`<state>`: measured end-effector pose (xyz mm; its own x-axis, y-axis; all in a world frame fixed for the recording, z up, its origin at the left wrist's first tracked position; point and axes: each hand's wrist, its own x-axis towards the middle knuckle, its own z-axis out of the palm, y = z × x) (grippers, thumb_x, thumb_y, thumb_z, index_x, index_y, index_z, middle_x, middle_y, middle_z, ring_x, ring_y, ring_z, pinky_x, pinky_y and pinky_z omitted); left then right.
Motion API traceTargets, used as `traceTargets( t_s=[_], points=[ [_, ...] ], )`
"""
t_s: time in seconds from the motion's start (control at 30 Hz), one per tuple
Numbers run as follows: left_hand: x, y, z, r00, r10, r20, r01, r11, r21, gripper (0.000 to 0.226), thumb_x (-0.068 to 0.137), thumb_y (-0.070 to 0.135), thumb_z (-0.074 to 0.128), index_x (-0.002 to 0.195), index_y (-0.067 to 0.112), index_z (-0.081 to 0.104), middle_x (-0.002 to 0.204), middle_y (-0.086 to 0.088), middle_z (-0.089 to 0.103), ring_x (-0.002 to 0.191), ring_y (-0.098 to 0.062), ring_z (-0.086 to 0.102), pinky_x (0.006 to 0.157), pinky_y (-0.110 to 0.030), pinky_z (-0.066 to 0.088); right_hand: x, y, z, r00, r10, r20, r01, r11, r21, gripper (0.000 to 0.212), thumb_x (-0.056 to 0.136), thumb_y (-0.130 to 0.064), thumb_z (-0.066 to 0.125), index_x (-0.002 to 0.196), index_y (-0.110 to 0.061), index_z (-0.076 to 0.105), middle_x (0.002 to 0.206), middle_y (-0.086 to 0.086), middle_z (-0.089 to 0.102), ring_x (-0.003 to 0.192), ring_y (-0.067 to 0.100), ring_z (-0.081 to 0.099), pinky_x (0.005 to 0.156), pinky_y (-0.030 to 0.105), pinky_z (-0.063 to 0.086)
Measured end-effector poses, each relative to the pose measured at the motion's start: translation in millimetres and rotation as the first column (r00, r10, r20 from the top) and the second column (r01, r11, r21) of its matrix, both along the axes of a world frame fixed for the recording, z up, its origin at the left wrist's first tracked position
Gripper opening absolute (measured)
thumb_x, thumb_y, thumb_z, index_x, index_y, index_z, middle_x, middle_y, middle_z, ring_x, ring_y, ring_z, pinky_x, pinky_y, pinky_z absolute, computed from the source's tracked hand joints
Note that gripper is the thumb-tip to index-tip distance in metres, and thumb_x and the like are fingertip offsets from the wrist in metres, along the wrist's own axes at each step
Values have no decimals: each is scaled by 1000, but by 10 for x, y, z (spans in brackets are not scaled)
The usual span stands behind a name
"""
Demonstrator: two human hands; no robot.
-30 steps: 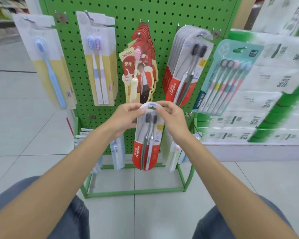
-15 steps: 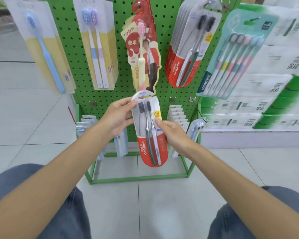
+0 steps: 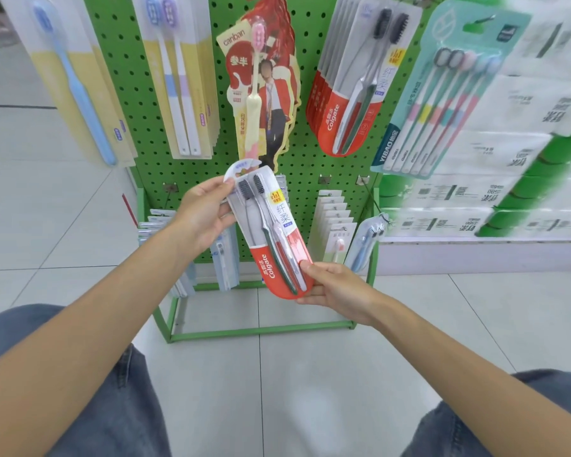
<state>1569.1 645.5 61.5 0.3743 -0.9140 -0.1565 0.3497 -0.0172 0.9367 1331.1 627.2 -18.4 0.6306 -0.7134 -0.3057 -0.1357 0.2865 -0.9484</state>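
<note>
Holding toothbrush pack (image 3: pixel 271 235) off the pegboard (image 3: pixel 185 173): left hand (image 3: pixel 201 219) pinches its 11 o'clock end, right hand (image 3: pixel 337 288) its 5 o'clock end. Next, likely hooking it.

Left grip (image 3: pixel 205 216) holds toothbrush pack (image 3: pixel 272 239) near its top, thumb on front. Right grip (image 3: pixel 337 288) pinches its red bottom end. Pack tilted, before green pegboard rack (image 3: pixel 310 166) hung with other toothbrush packs. Tiled floor (image 3: pixel 277 390) below.
</note>
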Motion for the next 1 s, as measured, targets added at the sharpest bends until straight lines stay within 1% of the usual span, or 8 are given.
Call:
traceTargets(
  t_s=[0.13, 0.23, 0.3, 0.4, 0.5, 0.63, 0.8, 1.0],
  points=[
    [-39, 23, -36, 948, -65, 313, 39, 995, 87, 29, 103, 34, 47, 118, 16, 65, 99, 1, 73, 91, -11, 70, 87, -36, 58, -87, -6, -45, 1000, -6, -1, 6, 999, -47, 31, 100, -27, 52, 125, -13, 64, 118, 18, 68, 106, 28, 68, 86, 34, 58],
    [-61, 87, -4, 871, -259, 417, 185, 960, 212, 55, 91, 65, 44, 131, 28, 54, 120, 0, 64, 109, -17, 64, 86, -39, 59, -105, -7, -116, 998, -4, -70, -15, 963, -269, 32, 102, -18, 50, 132, -22, 60, 120, 7, 67, 104, 17, 64, 83, 35, 59],
    [-114, 120, 2, 859, -358, 366, 278, 927, 253, 76, 79, 70, 52, 143, 31, 38, 129, 4, 54, 113, -21, 62, 83, -41, 60, -101, -1, -155, 985, -24, -173, -68, 857, -511, 36, 103, -15, 49, 133, -32, 57, 121, -7, 64, 106, 11, 58, 88, 32, 57],
    [-163, 105, -29, 921, -342, 188, 301, 929, 214, 87, 84, 40, 71, 153, 29, 18, 118, 1, 58, 106, -25, 66, 78, -40, 61, -94, -39, -271, 950, -64, -305, -205, 609, -766, 42, 101, -16, 50, 141, -29, 52, 140, -11, 53, 131, 4, 46, 108, 29, 42],
    [-165, 70, -43, 937, -327, 122, 308, 939, 150, 53, 93, 3, 58, 138, 20, 34, 103, -13, 65, 95, -24, 65, 73, -37, 61, -70, -36, -288, 951, -87, -297, -129, 761, -636, 55, 96, -20, 61, 145, -38, 44, 148, -3, 43, 138, -1, 36, 108, 34, 44],
    [-138, 64, -55, 917, -334, 218, 316, 942, 115, 30, 95, -8, 44, 121, 7, 50, 109, -14, 70, 97, -24, 69, 75, -35, 61, -44, -51, -218, 962, -119, -244, 16, 923, -385, 89, 82, -24, 79, 153, -32, 25, 132, -17, 51, 114, -5, 55, 101, 29, 45],
    [-141, 64, -101, 910, -322, 262, 312, 947, 82, 38, 96, -6, 51, 128, 15, 53, 113, -6, 72, 105, -18, 69, 81, -37, 60, -88, -134, -223, 966, -190, -175, 149, 963, -225, 42, 81, -5, 77, 119, -3, 59, 112, 12, 70, 100, 23, 69, 87, 35, 57],
    [-240, 34, -247, 909, -274, 314, 255, 962, 102, 32, 103, 10, 47, 133, 20, 50, 118, -3, 70, 106, -18, 69, 91, -42, 56, -23, -91, -224, 954, -106, -282, 22, 959, -283, 43, 77, -6, 80, 116, -15, 64, 108, -2, 73, 99, 13, 70, 92, 33, 54]
  ],
)
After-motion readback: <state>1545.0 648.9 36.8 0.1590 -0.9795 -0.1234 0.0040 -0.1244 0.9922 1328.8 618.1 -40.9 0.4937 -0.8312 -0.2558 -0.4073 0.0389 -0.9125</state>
